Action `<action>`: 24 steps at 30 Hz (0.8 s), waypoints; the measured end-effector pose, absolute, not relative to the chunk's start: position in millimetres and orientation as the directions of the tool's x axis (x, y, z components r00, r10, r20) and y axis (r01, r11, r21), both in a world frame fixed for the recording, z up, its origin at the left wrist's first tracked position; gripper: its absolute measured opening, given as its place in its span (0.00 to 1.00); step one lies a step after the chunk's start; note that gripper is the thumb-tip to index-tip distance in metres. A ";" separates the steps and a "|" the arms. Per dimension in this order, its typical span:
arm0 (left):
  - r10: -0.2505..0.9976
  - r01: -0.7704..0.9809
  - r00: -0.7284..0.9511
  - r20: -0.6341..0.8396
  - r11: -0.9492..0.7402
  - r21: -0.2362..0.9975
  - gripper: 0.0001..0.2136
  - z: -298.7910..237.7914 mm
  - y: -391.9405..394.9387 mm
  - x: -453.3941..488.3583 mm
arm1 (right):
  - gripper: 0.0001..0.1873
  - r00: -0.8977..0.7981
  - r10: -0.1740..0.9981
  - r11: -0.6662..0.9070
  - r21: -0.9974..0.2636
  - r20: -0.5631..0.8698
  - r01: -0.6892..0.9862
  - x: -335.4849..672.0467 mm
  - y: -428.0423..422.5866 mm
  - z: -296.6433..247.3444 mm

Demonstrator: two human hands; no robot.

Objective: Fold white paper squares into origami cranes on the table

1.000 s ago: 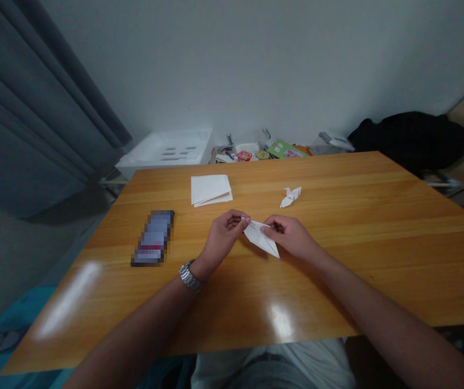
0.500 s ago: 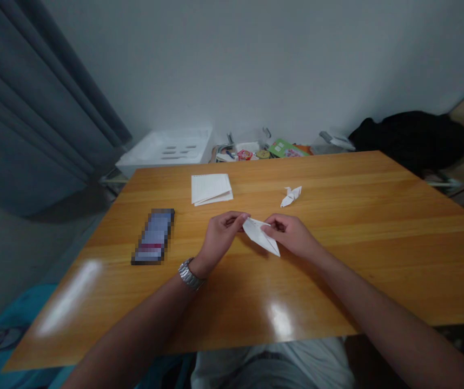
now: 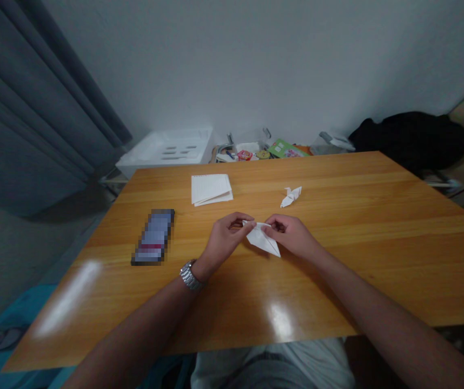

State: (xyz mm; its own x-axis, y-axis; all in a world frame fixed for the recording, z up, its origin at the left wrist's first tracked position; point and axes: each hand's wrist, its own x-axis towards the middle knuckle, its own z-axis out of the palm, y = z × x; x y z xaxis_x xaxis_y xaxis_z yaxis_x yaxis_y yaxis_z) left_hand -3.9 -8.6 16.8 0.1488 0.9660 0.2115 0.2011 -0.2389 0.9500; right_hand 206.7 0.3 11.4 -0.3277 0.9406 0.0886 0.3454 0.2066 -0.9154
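Observation:
A piece of folded white paper (image 3: 263, 241) is held between my two hands, just above the table, with one pointed corner toward me. My left hand (image 3: 231, 233) pinches its left upper edge between thumb and fingers; a metal watch is on that wrist. On the other side, my right hand (image 3: 287, 231) grips the paper's right edge, thumb on top. Some fingertips are hidden behind the paper. Beyond my right hand lies a small white origami bird (image 3: 291, 196).
The wooden table (image 3: 357, 216) carries a stack of lined paper (image 3: 211, 189) and a phone (image 3: 153, 236) with a blurred screen at left. Behind its far edge are a white plastic tray (image 3: 171, 147), a green booklet (image 3: 284, 148) and a black cloth heap (image 3: 414, 138).
My left hand has shifted slightly right along the folded paper, and its thumb now covers more of the upper left corner. My right hand stays nearly still.

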 end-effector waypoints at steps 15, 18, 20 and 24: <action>0.969 0.207 0.163 0.185 -0.217 0.954 0.11 10.9 -4.3 -8.2 | 0.12 -0.370 0.925 0.211 -0.923 0.083 0.322 205.4 -1.2 12.8; 0.971 0.210 0.155 0.184 -0.214 0.954 0.10 12.1 -5.4 -7.1 | 0.12 -0.382 0.920 0.216 -0.922 0.083 0.320 204.4 -2.6 13.4; 0.972 0.234 0.150 0.182 -0.213 0.948 0.10 14.0 -6.4 -6.3 | 0.12 -0.387 0.918 0.220 -0.919 0.082 0.327 204.2 -3.3 13.9; 0.962 0.334 0.192 0.192 -0.248 0.909 0.10 18.5 -8.9 -6.0 | 0.11 -0.392 0.915 0.251 -0.897 0.097 0.363 205.0 -3.7 14.6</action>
